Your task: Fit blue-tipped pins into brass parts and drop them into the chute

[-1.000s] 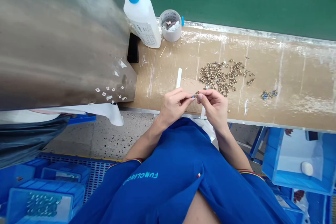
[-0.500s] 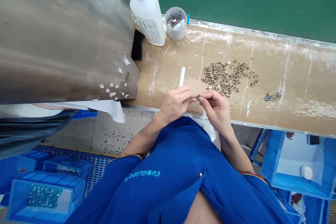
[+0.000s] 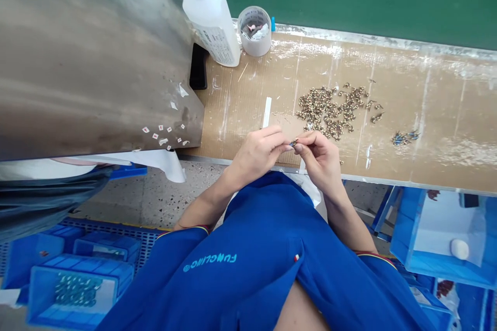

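Pinching a tiny metal part between your fingertips, you have your left hand and right hand closed on it from both sides, just above the front edge of the cardboard-covered bench. Just past your right fingers lies a heap of small brass pieces, with a few blue-and-metal pieces farther right. Beyond your left fingers lies a white strip, and farther off stand a squeeze bottle and a small cup.
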`<move>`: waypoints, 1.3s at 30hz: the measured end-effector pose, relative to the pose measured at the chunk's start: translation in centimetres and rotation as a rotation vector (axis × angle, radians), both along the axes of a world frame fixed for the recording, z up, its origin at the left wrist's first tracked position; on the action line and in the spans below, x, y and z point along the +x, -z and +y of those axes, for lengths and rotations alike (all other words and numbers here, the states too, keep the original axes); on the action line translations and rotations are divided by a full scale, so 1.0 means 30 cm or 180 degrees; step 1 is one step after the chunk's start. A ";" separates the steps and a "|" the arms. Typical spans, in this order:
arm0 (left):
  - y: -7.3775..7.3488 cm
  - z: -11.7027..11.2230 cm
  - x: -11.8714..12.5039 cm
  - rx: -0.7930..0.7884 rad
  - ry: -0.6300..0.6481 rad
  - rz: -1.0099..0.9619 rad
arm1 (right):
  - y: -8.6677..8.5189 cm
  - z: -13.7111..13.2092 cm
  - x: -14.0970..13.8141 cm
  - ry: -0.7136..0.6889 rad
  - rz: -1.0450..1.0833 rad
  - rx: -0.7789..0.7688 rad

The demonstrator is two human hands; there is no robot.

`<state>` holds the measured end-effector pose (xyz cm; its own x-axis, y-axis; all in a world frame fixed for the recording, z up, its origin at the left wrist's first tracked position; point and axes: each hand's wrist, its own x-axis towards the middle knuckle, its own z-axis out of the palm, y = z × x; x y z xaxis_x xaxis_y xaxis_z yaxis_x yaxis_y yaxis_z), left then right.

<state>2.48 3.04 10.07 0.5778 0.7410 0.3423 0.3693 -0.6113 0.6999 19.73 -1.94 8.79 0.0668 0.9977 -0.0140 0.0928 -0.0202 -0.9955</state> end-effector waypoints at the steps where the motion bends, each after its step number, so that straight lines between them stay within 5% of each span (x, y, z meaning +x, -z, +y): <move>1: 0.003 0.002 0.001 -0.0056 0.0007 -0.0071 | 0.000 -0.002 0.002 0.0040 0.0038 -0.0009; 11: 0.015 0.002 0.025 -0.0326 -0.0080 -0.0379 | -0.015 0.002 0.019 0.0214 0.0089 0.0060; 33: 0.043 -0.071 0.068 -0.0380 -0.0173 -0.0147 | 0.011 -0.019 0.047 -0.0368 -0.0017 0.0003; 36: 0.008 -0.059 0.019 -0.0854 -0.0067 -0.0074 | 0.037 -0.024 0.052 -0.0324 0.0022 -0.0131; 39: -0.082 -0.069 -0.157 -0.1487 0.0333 0.0088 | 0.091 -0.048 0.129 0.0263 -0.0193 -0.0226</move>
<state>-2.23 0.96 12.54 0.6617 0.7491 -0.0303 0.3451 -0.2685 0.8994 23.61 -3.36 6.07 0.1516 0.9854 -0.0779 0.1478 -0.1005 -0.9839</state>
